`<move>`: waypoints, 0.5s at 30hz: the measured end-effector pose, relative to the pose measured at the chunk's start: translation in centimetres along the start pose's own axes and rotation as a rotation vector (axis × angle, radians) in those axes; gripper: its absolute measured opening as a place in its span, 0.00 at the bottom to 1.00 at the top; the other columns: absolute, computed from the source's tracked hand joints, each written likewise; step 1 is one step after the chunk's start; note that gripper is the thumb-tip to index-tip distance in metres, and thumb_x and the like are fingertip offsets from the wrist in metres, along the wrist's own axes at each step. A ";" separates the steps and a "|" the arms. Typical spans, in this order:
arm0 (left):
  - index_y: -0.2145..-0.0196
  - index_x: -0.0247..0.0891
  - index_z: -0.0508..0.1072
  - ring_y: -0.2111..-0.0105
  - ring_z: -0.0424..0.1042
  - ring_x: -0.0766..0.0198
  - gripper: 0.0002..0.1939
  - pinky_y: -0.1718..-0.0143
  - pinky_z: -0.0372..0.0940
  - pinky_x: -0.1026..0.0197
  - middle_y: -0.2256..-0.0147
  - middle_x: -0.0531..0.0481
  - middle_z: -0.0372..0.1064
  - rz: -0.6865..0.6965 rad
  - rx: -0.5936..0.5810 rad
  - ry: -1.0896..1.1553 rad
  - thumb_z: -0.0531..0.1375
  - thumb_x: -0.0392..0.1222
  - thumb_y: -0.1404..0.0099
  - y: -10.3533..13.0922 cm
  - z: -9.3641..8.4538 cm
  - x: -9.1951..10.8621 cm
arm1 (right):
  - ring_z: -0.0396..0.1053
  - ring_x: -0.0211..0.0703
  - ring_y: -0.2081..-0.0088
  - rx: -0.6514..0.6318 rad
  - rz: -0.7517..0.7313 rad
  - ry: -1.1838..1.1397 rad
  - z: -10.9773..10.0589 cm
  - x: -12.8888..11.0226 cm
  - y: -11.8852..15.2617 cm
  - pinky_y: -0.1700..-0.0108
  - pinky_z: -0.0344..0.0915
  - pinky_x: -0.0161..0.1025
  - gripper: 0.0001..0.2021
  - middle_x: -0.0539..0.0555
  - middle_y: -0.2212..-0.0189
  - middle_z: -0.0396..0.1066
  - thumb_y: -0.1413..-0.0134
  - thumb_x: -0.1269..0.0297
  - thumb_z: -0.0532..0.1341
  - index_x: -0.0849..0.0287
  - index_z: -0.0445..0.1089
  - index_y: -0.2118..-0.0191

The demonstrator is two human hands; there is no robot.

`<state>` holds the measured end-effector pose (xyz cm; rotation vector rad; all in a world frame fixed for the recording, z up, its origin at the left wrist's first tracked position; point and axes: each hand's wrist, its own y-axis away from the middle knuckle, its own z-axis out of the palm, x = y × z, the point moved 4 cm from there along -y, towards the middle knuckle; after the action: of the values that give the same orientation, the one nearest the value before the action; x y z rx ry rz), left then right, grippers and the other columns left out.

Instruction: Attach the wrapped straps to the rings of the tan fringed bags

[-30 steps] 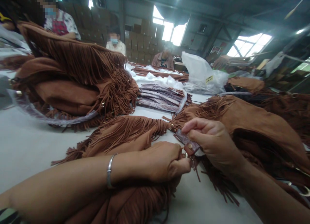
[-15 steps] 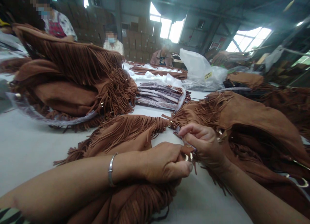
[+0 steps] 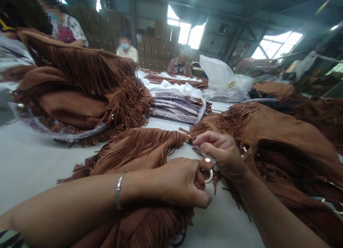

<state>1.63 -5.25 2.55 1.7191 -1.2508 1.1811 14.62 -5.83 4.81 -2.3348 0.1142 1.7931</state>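
A brown suede fringed bag (image 3: 144, 149) lies on the table under my left arm. My left hand (image 3: 179, 182) is closed on the bag's edge beside a gold ring (image 3: 209, 177). A brown leather tab (image 3: 207, 164) with a gold rivet passes through that ring, between my hands. Just above it, my right hand (image 3: 222, 153) is closed, thumb against bent forefinger, on the plastic-wrapped strap that runs to the tab. Most of the strap is hidden by my fingers. Behind my right fingertips, a gold fitting (image 3: 189, 137) sits at the bag's far corner.
Fringed bags are heaped at the left (image 3: 77, 101), and another bag (image 3: 284, 133) lies open at the right. Plastic-wrapped straps (image 3: 177, 107) are stacked on the white table (image 3: 32, 155) ahead. A plastic sack (image 3: 225, 80) stands farther back. Several people sit or stand beyond.
The tab and ring have turned, so the rivet and the ring's curve show more plainly. My left thumb has lowered slightly away from the ring. My right hand has shifted slightly up and left.
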 end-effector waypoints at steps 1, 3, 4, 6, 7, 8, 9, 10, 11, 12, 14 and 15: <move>0.74 0.37 0.59 0.81 0.55 0.74 0.13 0.82 0.49 0.69 0.80 0.60 0.56 -0.021 -0.023 0.037 0.62 0.41 0.49 -0.1 0.0 -0.3 | 0.53 0.30 0.84 0.019 0.015 -0.016 -0.3 0.3 -0.1 0.82 0.46 0.30 0.06 0.47 0.85 0.63 0.61 0.66 0.62 0.62 0.72 0.73; 0.74 0.36 0.59 0.80 0.55 0.74 0.15 0.80 0.50 0.69 0.79 0.59 0.56 -0.059 -0.139 0.167 0.63 0.44 0.48 -0.5 0.1 -0.7 | 0.54 0.30 0.84 0.061 0.031 -0.070 -0.9 0.9 -0.3 0.82 0.46 0.30 0.05 0.47 0.85 0.64 0.61 0.66 0.62 0.62 0.71 0.74; 0.73 0.36 0.60 0.79 0.55 0.73 0.16 0.80 0.51 0.70 0.78 0.59 0.56 -0.073 -0.199 0.238 0.63 0.46 0.48 -0.6 0.2 -0.8 | 0.54 0.30 0.84 0.077 0.030 -0.100 -1.3 1.1 -0.3 0.82 0.47 0.30 0.05 0.48 0.84 0.64 0.61 0.66 0.63 0.62 0.71 0.75; 0.70 0.36 0.61 0.77 0.58 0.72 0.17 0.76 0.55 0.69 0.76 0.58 0.58 -0.087 -0.252 0.312 0.64 0.48 0.48 -0.6 -0.1 -0.8 | 0.55 0.30 0.84 0.101 0.000 -0.149 -2.2 1.2 -0.1 0.82 0.47 0.30 0.04 0.48 0.83 0.65 0.61 0.67 0.63 0.62 0.71 0.75; 0.66 0.36 0.62 0.74 0.60 0.71 0.19 0.74 0.57 0.69 0.73 0.56 0.61 -0.089 -0.253 0.308 0.65 0.49 0.49 -0.5 -0.4 -0.6 | 0.55 0.30 0.84 0.112 -0.023 -0.163 -2.7 1.0 0.1 0.82 0.47 0.29 0.04 0.48 0.83 0.65 0.61 0.67 0.63 0.62 0.72 0.75; 0.63 0.36 0.63 0.72 0.63 0.69 0.22 0.71 0.60 0.68 0.70 0.55 0.63 -0.089 -0.251 0.275 0.66 0.49 0.51 -0.2 -0.8 -0.4 | 0.55 0.30 0.84 0.122 -0.050 -0.170 -3.1 0.7 0.4 0.82 0.47 0.29 0.04 0.48 0.83 0.65 0.61 0.68 0.63 0.62 0.72 0.75; 0.59 0.36 0.63 0.69 0.65 0.67 0.25 0.68 0.61 0.66 0.67 0.54 0.65 -0.092 -0.258 0.215 0.66 0.49 0.52 0.3 -1.1 0.0 | 0.55 0.30 0.84 0.124 -0.076 -0.162 -3.5 0.4 0.7 0.82 0.47 0.29 0.04 0.48 0.83 0.65 0.60 0.68 0.63 0.62 0.73 0.74; 0.57 0.37 0.64 0.67 0.66 0.65 0.28 0.66 0.62 0.65 0.65 0.53 0.66 -0.100 -0.273 0.130 0.67 0.49 0.53 0.9 -1.3 0.4 | 0.55 0.30 0.84 0.121 -0.099 -0.134 -3.9 0.1 1.1 0.83 0.48 0.29 0.04 0.49 0.83 0.65 0.60 0.68 0.62 0.62 0.73 0.74; 0.55 0.37 0.64 0.65 0.67 0.64 0.29 0.64 0.63 0.65 0.63 0.52 0.67 -0.115 -0.288 0.026 0.66 0.49 0.53 1.7 -1.5 0.8 | 0.55 0.30 0.84 0.123 -0.122 -0.095 -4.2 -0.2 1.5 0.83 0.48 0.29 0.04 0.49 0.83 0.65 0.60 0.68 0.62 0.61 0.73 0.74; 0.54 0.38 0.64 0.64 0.67 0.63 0.28 0.63 0.63 0.64 0.62 0.52 0.67 -0.133 -0.295 -0.090 0.66 0.49 0.51 2.5 -1.6 1.2 | 0.55 0.30 0.84 0.131 -0.144 -0.055 -4.6 -0.4 2.0 0.83 0.49 0.29 0.04 0.49 0.83 0.65 0.59 0.69 0.62 0.61 0.74 0.75; 0.54 0.38 0.66 0.64 0.68 0.61 0.23 0.63 0.64 0.63 0.61 0.50 0.68 -0.158 -0.278 -0.330 0.63 0.46 0.47 4.2 -1.4 1.9 | 0.58 0.32 0.82 0.137 -0.174 -0.010 -5.3 -0.4 3.0 0.82 0.51 0.28 0.03 0.50 0.81 0.67 0.59 0.68 0.63 0.60 0.74 0.76; 0.54 0.38 0.66 0.64 0.68 0.61 0.20 0.63 0.64 0.63 0.61 0.49 0.68 -0.156 -0.259 -0.442 0.61 0.44 0.44 4.8 -1.1 2.1 | 0.59 0.32 0.82 0.122 -0.165 -0.019 -5.6 -0.2 3.6 0.82 0.53 0.28 0.03 0.51 0.81 0.68 0.60 0.68 0.63 0.60 0.75 0.76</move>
<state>-3.03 -6.39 5.01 1.8945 -1.4204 0.5338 19.26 -10.45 6.04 -2.1747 0.0265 1.6801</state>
